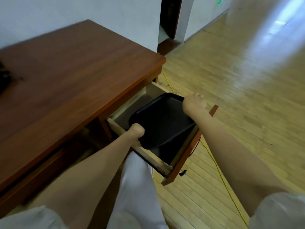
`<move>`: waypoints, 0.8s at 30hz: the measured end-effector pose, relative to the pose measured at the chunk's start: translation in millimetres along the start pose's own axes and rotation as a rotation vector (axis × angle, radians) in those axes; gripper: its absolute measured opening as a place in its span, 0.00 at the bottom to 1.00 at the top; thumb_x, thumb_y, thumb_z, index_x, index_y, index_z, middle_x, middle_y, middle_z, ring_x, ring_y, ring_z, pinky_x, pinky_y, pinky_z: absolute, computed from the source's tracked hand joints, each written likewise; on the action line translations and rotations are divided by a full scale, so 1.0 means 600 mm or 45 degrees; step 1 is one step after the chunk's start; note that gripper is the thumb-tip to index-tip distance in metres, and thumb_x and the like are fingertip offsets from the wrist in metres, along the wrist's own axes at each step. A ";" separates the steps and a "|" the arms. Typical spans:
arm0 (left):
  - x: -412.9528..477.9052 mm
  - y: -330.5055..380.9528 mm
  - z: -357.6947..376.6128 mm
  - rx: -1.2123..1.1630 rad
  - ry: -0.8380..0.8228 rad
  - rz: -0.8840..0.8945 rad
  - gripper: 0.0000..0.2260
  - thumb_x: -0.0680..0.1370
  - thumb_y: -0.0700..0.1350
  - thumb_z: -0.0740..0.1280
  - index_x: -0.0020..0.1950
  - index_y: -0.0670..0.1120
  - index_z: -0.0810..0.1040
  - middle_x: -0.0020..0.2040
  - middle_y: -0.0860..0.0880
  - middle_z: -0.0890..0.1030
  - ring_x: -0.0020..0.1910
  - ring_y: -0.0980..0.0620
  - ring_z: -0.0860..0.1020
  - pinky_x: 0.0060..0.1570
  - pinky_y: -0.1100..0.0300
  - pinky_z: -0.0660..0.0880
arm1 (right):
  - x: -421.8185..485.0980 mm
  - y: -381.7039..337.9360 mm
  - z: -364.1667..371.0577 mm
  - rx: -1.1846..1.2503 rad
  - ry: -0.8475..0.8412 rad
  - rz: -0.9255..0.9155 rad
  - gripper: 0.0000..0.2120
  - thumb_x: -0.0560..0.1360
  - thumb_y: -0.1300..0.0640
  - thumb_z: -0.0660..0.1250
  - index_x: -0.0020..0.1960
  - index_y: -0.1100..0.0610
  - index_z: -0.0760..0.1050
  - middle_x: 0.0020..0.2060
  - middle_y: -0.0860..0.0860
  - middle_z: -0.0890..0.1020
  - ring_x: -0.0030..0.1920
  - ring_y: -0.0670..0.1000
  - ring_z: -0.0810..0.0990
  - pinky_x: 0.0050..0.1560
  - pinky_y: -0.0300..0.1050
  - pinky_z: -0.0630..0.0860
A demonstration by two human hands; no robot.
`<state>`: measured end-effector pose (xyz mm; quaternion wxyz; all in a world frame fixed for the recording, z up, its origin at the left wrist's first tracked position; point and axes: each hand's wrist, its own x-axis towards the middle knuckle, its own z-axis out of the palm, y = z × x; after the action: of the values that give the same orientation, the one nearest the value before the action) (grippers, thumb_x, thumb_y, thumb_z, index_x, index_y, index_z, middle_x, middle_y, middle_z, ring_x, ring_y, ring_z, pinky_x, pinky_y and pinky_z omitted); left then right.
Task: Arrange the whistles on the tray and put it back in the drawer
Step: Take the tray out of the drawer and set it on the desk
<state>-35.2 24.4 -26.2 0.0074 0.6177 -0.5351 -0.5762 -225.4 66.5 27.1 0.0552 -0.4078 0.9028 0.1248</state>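
A black tray (162,119) lies tilted inside the open drawer (181,162) at the right end of a reddish-brown desk. My left hand (136,130) grips the tray's near-left rim. At the far-right rim my right hand (194,104) is closed over the edge. The tray's dark inside looks bare; no whistles show in it or anywhere in view.
The wooden desk top (74,76) stretches to the left, with a dark object (4,78) at its left edge. A yellow cable (219,172) runs across the plank floor under the drawer. A doorway (170,19) opens at the back. My white-trousered leg (137,187) is below the drawer.
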 end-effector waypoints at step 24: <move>-0.169 -0.096 -0.203 0.087 0.718 0.787 0.21 0.82 0.42 0.54 0.76 0.45 0.56 0.72 0.46 0.64 0.60 0.50 0.73 0.53 0.59 0.71 | -0.217 -0.096 0.009 0.854 0.350 0.031 0.21 0.81 0.55 0.54 0.73 0.54 0.60 0.65 0.64 0.67 0.64 0.64 0.66 0.63 0.59 0.69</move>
<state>113.7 42.8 49.9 0.3057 0.5615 -0.6910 -0.3373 -96.1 125.2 37.7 0.0625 -0.3692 0.8973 -0.2338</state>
